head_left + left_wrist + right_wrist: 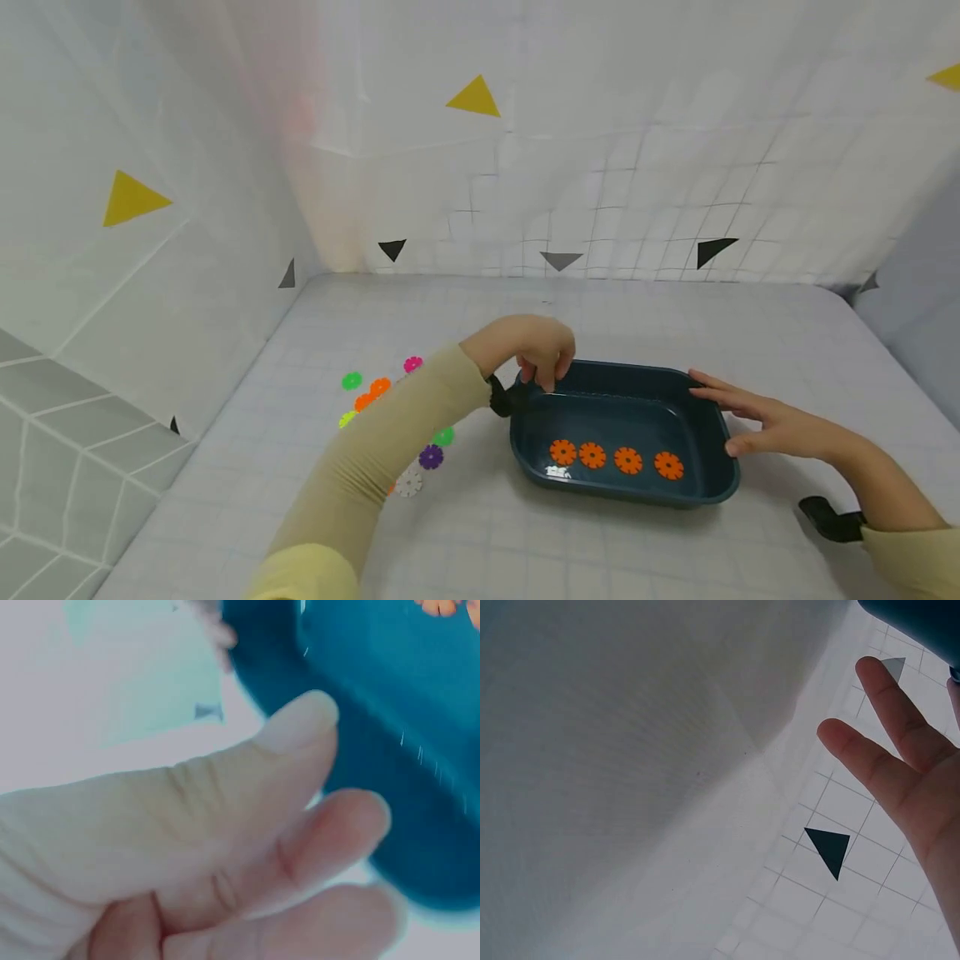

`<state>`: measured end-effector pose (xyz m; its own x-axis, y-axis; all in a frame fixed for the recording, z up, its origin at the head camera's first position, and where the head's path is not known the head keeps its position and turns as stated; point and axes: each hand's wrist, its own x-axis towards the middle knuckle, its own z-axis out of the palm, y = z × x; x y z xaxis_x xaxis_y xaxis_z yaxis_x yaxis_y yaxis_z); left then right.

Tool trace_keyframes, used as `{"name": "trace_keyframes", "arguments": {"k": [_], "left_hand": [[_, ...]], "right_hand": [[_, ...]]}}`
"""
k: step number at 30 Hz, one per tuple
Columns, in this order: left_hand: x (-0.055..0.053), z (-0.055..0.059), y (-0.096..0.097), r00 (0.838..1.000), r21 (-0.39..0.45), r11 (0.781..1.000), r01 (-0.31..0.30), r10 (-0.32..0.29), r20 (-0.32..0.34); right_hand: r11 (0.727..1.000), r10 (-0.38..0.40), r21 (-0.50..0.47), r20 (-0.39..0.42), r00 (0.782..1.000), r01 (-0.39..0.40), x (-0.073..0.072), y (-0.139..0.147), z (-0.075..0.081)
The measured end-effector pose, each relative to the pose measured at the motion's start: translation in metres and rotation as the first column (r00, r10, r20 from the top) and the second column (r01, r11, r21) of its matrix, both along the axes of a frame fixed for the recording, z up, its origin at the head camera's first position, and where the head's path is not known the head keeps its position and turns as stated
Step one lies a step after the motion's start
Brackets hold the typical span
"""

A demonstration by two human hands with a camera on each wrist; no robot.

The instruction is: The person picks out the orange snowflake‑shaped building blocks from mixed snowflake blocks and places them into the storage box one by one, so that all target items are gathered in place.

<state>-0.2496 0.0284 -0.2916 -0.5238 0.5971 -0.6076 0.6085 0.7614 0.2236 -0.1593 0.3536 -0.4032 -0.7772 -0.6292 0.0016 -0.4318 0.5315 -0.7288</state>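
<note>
A dark blue rectangular tray [622, 488] sits on the table. Several orange notched plastic discs [628, 461] lie in a row on its floor, along the near side. The left hand [542, 346] is above the tray's far left corner, fingers bent downward. In the left wrist view, its thumb [300, 724] and fingers lie close together, with no piece visible between them. At the tray's right end is the right hand [780, 423], its fingers spread and its fingertips at the rim. The right wrist view shows two of its fingers [870, 754] extended.
Left of the tray lie loose notched discs, partly hidden behind the left sleeve [390, 433]: green [352, 381], pink [413, 364], orange [380, 387], purple [431, 457] and white [409, 482] among them. White sheeting [600, 150] with yellow and black triangles surrounds the table.
</note>
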Motion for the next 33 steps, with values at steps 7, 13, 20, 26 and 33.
{"name": "trace_keyframes", "arguments": {"k": [7, 13, 20, 26, 33], "left_hand": [[-0.018, 0.022, -0.066, 0.989, 0.077, 0.990, -0.121, 0.127, -0.074], [-0.042, 0.003, -0.127, 0.968, 0.197, 0.950, -0.241, 0.251, -0.027], [-0.052, -0.040, -0.187, 0.949, 0.314, 0.903, -0.294, 0.314, -0.012], [-0.045, -0.069, -0.224, 0.936, 0.382, 0.865, -0.326, 0.352, 0.002], [-0.034, -0.092, -0.259, 0.922, 0.381, 0.854, -0.354, 0.387, -0.012]], "right_hand": [[1.000, 0.007, 0.001, -0.002, 1.000, -0.007, 0.000, 0.001, -0.003], [1.000, 0.002, 0.005, -0.006, 1.000, -0.002, 0.001, 0.002, -0.003], [1.000, 0.007, 0.006, -0.001, 1.000, -0.007, 0.001, 0.002, -0.003], [1.000, 0.013, 0.006, -0.004, 1.000, -0.013, 0.000, 0.002, -0.003], [1.000, 0.011, -0.004, 0.000, 1.000, -0.011, -0.001, 0.000, -0.004]]}}
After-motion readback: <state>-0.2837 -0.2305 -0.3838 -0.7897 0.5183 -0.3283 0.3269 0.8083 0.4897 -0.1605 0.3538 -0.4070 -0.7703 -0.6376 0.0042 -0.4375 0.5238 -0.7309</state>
